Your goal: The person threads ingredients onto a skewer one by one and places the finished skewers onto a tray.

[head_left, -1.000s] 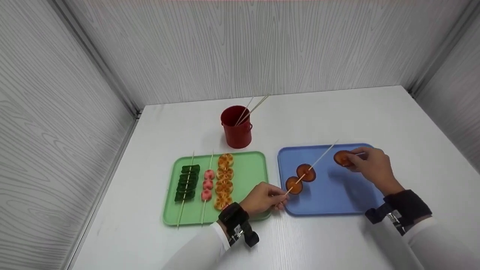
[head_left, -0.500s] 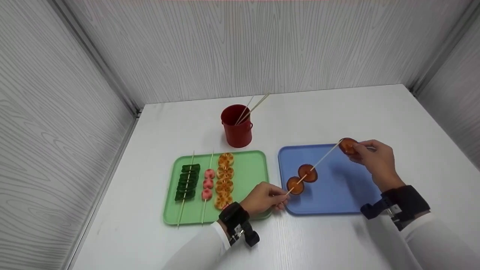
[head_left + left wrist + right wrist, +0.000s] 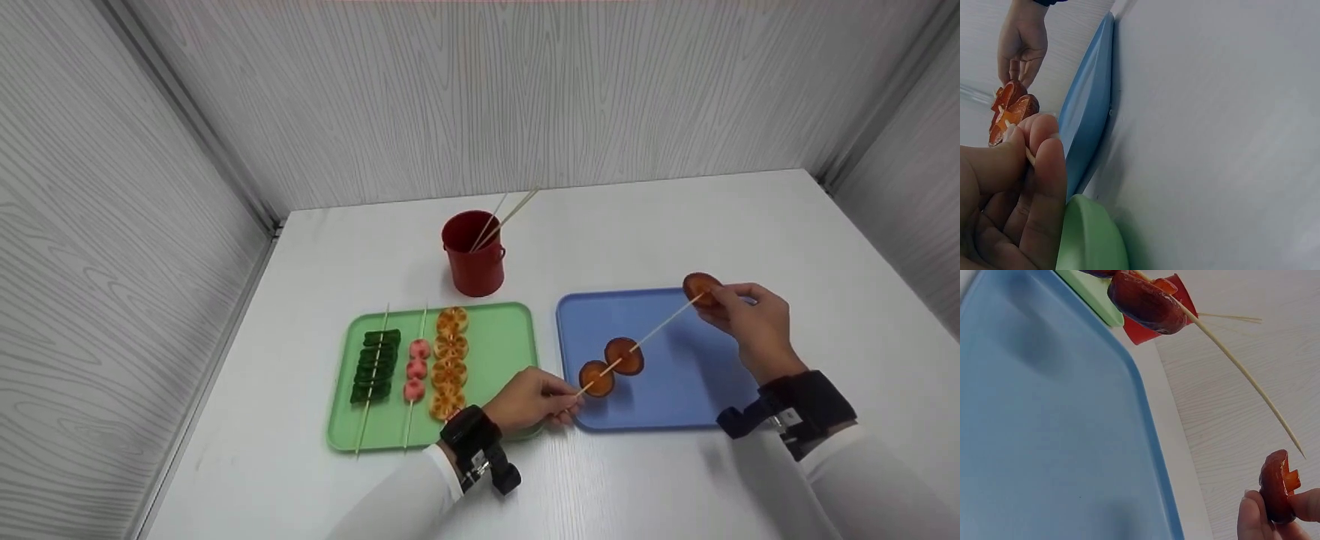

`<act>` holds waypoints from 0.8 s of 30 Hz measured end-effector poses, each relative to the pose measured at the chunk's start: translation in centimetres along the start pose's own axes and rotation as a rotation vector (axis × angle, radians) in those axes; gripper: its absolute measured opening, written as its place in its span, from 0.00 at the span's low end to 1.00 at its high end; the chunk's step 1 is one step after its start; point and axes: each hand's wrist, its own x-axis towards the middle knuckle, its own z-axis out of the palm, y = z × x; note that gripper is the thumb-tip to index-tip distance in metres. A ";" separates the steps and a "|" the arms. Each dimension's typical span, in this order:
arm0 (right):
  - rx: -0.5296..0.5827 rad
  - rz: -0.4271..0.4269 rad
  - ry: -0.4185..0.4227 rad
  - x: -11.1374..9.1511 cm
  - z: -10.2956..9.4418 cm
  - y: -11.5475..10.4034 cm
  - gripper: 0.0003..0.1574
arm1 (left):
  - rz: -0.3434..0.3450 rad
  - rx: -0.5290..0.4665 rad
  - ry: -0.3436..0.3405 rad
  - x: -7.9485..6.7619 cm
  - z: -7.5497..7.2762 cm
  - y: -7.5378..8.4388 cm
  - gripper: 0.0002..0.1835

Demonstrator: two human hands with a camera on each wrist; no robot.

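Note:
My left hand (image 3: pixel 532 401) pinches the blunt end of a bamboo skewer (image 3: pixel 663 324) between thumb and fingers. Two brown mushrooms (image 3: pixel 624 356) are threaded on it near that hand, above the blue tray. The skewer slants up to the right. With thumb and fingertips my right hand (image 3: pixel 757 326) holds a third brown mushroom (image 3: pixel 1276 486), its pale-orange stem facing the skewer. In the right wrist view the pointed tip sits just off this mushroom; in the head view it overlaps it. The left wrist view shows the skewer end (image 3: pixel 1030 156) between thumb and forefinger.
The blue tray (image 3: pixel 652 412) lies under the skewer. Left of it, a green tray (image 3: pixel 499 330) bears skewers of dark green pieces (image 3: pixel 375 367), pink pieces (image 3: pixel 415 369) and lotus-root slices (image 3: pixel 449 371). Behind stands a red bucket (image 3: pixel 477 270) with several skewers (image 3: pixel 517 210). Grained panels enclose the table.
My right hand has lifted its mushroom up and slightly right, bringing it to the skewer's tip. The skewer with its two mushrooms has shifted slightly right and down; my left hand keeps its pinch.

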 end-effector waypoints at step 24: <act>0.044 0.029 0.025 -0.3 0.9 0.2 0.17 | 0.001 0.031 -0.003 0.1 0.1 0.1 0.09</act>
